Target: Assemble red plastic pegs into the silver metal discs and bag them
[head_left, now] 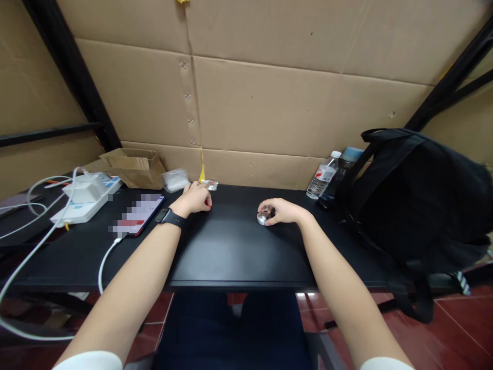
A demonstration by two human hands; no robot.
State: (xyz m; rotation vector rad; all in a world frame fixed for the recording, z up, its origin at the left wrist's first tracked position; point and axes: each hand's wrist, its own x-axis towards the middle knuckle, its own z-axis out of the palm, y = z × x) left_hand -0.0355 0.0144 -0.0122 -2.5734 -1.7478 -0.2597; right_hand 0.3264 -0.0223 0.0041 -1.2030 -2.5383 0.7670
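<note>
Right hand [285,209]: half-curled fingers clasped a round silver object [261,218].
Left hand [196,198]: fingers curled inward; any hold couldn't be told.

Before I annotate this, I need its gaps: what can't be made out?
Head view:
Shiny round silver object: partly covered by the right hand.
Left hand: palm hidden by its back.
Flat dark-edged smartphone: screen pixelated.
Dark bottle with blue lid: partly behind clear plastic bottle.

moderate light | soft glare on tabletop [234,252] | edges stretched | phone screen [140,215] pixelated
</note>
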